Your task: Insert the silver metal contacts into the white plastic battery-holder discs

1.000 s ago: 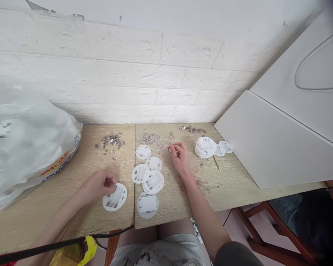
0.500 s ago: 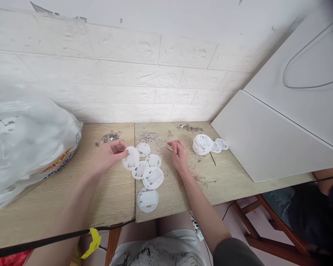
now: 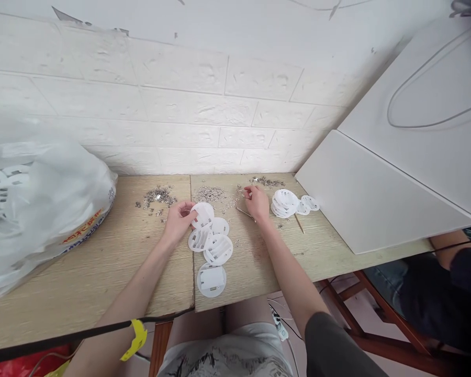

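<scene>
My left hand [image 3: 179, 219] is closed on the edge of a round white plastic battery case [image 3: 203, 215]. It holds the case above other round cases [image 3: 219, 249] that lie partly overlapped in a column down to the desk's front edge. My right hand [image 3: 257, 202] has its fingers curled in a pinch beside the scattered small metal pieces [image 3: 231, 204]; whatever is between its fingertips is too small to make out. A thin metal tool [image 3: 244, 212] lies on the desk just below that hand. Left of it is a heap of tiny silvery parts [image 3: 209, 193].
More metal pieces lie at the left [image 3: 159, 196] and at the back right [image 3: 267, 181]. A stack of white cases [image 3: 284, 203] stands by a thin stick [image 3: 300, 223]. A bulging plastic bag [image 3: 51, 209] fills the left side; a white panel [image 3: 361, 193] borders the right. Another person's arm [image 3: 449, 248] shows at far right.
My left hand has moved right with the battery case, over the back of the column. My right hand has shifted slightly up and right, away from the thin metal tool.
</scene>
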`<state>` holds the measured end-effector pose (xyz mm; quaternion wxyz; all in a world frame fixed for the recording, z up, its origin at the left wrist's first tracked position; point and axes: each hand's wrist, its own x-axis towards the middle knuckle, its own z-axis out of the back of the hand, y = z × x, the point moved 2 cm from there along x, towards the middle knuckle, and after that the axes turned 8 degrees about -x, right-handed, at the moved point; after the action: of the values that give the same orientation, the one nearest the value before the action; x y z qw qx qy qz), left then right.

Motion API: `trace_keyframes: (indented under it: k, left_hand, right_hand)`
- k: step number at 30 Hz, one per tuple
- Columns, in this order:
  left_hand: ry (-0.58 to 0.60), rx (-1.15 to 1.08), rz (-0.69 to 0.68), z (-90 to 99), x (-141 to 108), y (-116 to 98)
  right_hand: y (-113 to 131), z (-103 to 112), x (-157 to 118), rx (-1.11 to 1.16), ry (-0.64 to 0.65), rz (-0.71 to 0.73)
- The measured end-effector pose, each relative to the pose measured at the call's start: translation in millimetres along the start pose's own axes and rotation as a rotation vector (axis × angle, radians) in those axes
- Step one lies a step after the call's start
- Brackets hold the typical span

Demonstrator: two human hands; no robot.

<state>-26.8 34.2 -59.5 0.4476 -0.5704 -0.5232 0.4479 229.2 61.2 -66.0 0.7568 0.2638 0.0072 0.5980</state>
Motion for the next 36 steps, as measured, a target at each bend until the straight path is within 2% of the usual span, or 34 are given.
trace_keyframes:
  k: [6,11,14,18,21,24,29,36]
  left_hand:
    - [-0.054,0.059,-0.029,5.8,0,8]
    - [-0.072,0.028,-0.02,9.2,1,11]
    - [-0.111,0.018,-0.012,9.5,0,10]
    - [-0.137,-0.002,-0.005,8.7,-1,7]
    - [-0.15,-0.021,0.002,9.2,-1,7]
    - [-0.148,-0.027,-0.001,10.2,1,9]
    - [-0.126,0.004,-0.019,10.4,2,11]
    - [-0.135,0.046,0.003,9.3,-2,9]
  right_hand:
    - [10,-4,21,-0.148,0.16,0.019]
    - [10,-4,22,-0.133,0.133,0.035]
    - [14,0,17,-0.005,0.073,0.063]
    - [35,2,0,0.366,0.014,0.117]
    - [53,-3,-17,0.57,0.02,0.191]
    - [64,-13,-32,0.692,0.028,0.201]
    - [65,-21,-44,0.701,0.066,0.268]
    - [64,-14,-51,0.622,-0.027,0.361]
